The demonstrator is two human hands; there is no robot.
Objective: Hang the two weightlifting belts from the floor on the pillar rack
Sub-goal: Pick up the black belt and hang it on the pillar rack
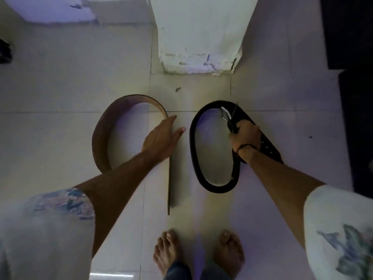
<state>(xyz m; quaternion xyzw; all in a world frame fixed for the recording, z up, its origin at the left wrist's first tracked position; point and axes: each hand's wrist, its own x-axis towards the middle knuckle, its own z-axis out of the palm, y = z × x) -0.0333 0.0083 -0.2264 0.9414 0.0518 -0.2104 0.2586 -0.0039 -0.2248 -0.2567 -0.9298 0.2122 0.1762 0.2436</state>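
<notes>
The pale tiled floor (60, 98) spreads all round me, and the white pillar (201, 37) rises straight ahead with its chipped base just beyond both belts; I see no rack from here, so it must be higher up. The brown belt (99, 138) stands on edge to my left, curled open, its straight tail running back toward my feet. The black belt (193, 148) sits to the right as a closed loop, still low by the floor. My right hand (245, 135) is clenched round it near the metal buckle (226, 115). My left hand (161, 138) is spread flat, fingers resting against the brown belt's edge, gripping nothing. I judge this the pickup step: next my left hand must close, then both lift. Bare tile on every side gives free room; a dark mat (355, 98) borders the right.
</notes>
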